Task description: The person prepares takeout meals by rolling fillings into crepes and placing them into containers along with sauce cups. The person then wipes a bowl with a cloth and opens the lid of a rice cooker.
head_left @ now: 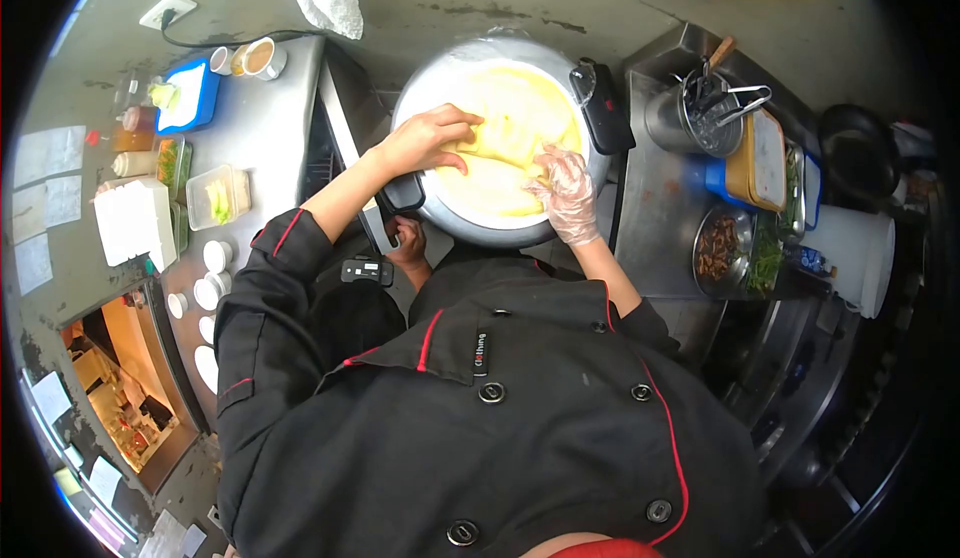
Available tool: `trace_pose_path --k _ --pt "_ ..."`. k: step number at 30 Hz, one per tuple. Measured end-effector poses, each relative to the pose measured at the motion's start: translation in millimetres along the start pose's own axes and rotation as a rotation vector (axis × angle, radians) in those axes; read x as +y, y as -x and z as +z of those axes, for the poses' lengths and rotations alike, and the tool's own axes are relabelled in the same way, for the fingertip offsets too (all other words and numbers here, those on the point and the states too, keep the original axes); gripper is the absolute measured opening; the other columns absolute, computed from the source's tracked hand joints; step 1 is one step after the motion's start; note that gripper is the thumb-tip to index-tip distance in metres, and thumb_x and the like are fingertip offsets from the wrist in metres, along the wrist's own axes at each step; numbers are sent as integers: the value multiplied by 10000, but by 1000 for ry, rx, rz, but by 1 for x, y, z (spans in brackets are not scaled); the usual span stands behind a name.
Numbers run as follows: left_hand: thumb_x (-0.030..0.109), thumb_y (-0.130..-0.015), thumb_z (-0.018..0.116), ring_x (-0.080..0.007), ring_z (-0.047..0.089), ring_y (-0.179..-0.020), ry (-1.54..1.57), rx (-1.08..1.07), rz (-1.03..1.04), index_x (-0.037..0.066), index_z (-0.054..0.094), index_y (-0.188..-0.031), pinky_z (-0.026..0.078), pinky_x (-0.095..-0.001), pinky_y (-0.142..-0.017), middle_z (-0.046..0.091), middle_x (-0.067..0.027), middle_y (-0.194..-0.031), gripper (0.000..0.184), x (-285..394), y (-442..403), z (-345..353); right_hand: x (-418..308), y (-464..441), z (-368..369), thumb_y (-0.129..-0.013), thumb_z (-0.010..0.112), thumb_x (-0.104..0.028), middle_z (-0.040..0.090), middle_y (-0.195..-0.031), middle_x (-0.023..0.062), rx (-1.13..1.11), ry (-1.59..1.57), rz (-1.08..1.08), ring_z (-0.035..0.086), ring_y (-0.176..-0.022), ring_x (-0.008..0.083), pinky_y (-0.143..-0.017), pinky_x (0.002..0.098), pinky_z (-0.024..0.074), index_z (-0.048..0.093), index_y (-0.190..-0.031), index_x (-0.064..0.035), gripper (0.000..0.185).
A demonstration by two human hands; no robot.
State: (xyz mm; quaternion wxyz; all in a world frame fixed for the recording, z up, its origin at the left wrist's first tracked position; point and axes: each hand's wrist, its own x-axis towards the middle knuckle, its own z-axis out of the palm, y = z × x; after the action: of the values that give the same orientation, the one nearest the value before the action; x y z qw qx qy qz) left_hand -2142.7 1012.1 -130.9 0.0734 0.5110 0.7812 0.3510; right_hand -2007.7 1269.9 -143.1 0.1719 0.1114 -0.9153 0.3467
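Pot: round metal pot (488,232) with black handles, set between the left worktop's right edge and the right worktop's left edge; what carries it is hidden.
Yellow mass: soft-looking, yellow mass (508,123) inside the pot, creased across the middle; what it is, cannot say.
Left hand: bare left hand (425,144) over the pot's left rim, fingers bent, thumb spread away, tips apparently on the mass.
Right hand: right hand (568,194) in clear glove, fingers curled in at the mass's right side; pinching or only pressing, cannot tell.
Step in hand: reads as working the mass by hand, perhaps folding or loosening it.
Next move: calls, I judge, for fingers well under the creased edge, then a turn kept inside the rim.
Left worktop (275,123): clear tub (218,198) with green pieces, near right edge.
Right worktop (645,243): metal pitcher (672,123) of utensils toward far edge; metal bowl (722,249) of brown pieces toward near edge.
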Motion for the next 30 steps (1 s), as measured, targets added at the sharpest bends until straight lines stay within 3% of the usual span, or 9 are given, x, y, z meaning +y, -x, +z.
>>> trace_pose_path --k 4,13,19,22,28,30 --pt "256 -623 831 -282 580 -1071 -37 -78 4 62 582 -900 508 -381 -878 612 -64 -1189 419 -1 -14 -6 5 -8 1 -669 778 -153 615 -1090 112 6 51 -62 564 -1044 323 -906 427 478 612 -1012 -82 388" --pt "225 -838 674 -284 623 -1000 -251 -143 130 36 567 -969 538 -376 -836 636 -112 -1122 253 0 -17 -7 2 -12 6 -757 713 -162 607 -1074 162 -8 214 -150 575 -1033 331 -948 430 466 592 -1054 -15 353" --pt "222 -849 666 -293 634 -966 -319 -89 240 23 570 -1030 541 -372 -827 644 -121 -1110 286 -7 -13 -2 9 -16 3 -792 698 -172 631 -1049 159 -48 250 -228 596 -996 327 -902 421 489 593 -1132 -11 391" --pt "227 -854 674 -314 643 -920 -209 -172 104 34 582 -1055 530 -390 -809 652 -138 -1100 293 -9 -19 -7 12 -21 0 -818 688 -176 636 -1011 149 -94 190 -124 602 -964 316 -877 404 496 621 -1115 -28 339" --pt "248 -834 722 -321 659 -847 144 -384 -214 44 638 -1015 504 -377 -748 679 -166 -920 285 -23 -66 -35 25 -65 -24 -884 614 -171 624 -908 158 -354 -220 328 593 -878 337 -824 403 497 660 -1002 -2 211" --pt "243 -832 738 -227 660 -846 189 -444 -274 39 671 -1003 500 -348 -748 697 -117 -868 275 -36 -81 -38 39 -81 -26 -890 606 -213 640 -916 170 -429 5 157 596 -865 340 -817 394 493 675 -1024 -10 252"
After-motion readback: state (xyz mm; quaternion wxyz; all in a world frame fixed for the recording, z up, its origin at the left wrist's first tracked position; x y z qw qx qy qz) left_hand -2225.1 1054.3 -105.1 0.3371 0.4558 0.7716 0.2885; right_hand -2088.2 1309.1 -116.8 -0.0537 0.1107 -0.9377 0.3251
